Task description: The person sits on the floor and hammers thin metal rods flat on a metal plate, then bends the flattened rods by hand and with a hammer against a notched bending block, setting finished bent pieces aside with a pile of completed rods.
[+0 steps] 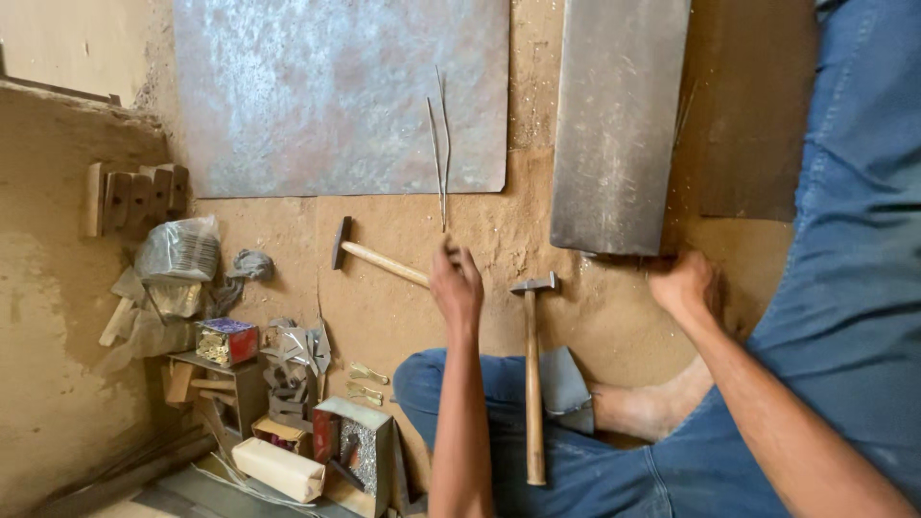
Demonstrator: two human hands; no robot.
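Note:
My left hand (456,288) pinches the near end of two long thin metal strips (441,144), which reach away over a large grey metal sheet (336,96) lying on the dirt floor. Just left of that hand lies a wooden-handled hammer (379,259). A second hammer (533,384) lies to its right, over my jeans-clad leg. My right hand (683,283) is closed at the near corner of a narrower metal sheet (614,125), with its fingers curled at the sheet's edge.
Clutter fills the left: a notched wooden block (134,197), a plastic bag (180,249), small boxes (228,341), metal scraps (297,355) and a wrapped packet (280,468). My bare foot (652,408) and a grey wedge-shaped piece (566,384) lie between my hands.

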